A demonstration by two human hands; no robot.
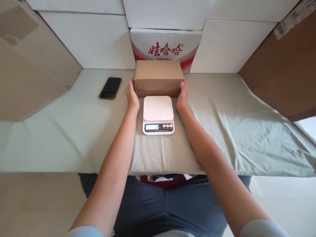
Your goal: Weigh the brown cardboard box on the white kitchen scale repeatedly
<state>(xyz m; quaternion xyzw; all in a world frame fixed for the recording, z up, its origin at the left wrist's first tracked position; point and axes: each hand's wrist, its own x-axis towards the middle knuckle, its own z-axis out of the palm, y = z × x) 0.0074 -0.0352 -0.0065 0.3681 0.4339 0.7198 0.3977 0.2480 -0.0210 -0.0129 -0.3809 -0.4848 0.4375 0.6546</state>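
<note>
Both my hands press on a brown cardboard box point(158, 70) from its two ends. My left hand point(132, 96) is at its left end and my right hand point(182, 95) at its right end, thumbs up along the near corners; the other fingers are hidden. Just on the near side of the box, between my forearms, a white digital kitchen scale point(158, 108) lies on the cloth. Its lit display reads 0, and nothing rests on its platform. Whether the box stands on the cloth or is slightly raised, I cannot tell.
A black smartphone point(110, 88) lies left of the box on the green cloth point(61, 131). White boxes point(219, 46) and a printed red-and-white carton point(167, 42) wall the back. Large cardboard pieces stand at the left point(37, 65) and right point(283, 65).
</note>
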